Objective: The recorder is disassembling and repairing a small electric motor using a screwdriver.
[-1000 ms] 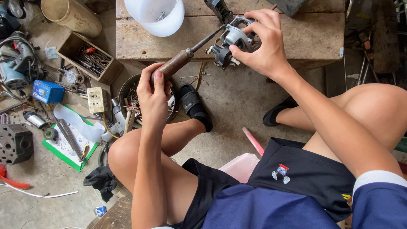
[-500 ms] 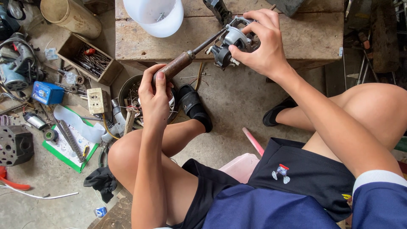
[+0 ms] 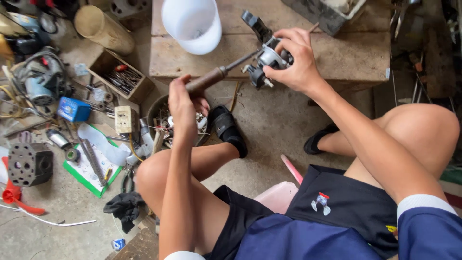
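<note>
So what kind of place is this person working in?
Most likely a small repair workshop, perhaps a home one. The left hand holds a wooden-handled screwdriver to a small metal machine part gripped by the right hand on a worn wooden bench; a box of tools sits on the littered concrete floor.

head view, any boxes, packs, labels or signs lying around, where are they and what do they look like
Blue box: small rectangular carton on the floor at left, beside the tools.
Wooden box: open brown tray of drill bits, by the bench's left corner.
Green-edged pack: flat white card with green border, on the floor under a file.
Small can: blue and white, on the floor at the bottom.
Shorts badge: small red and white emblem on dark shorts.
</note>
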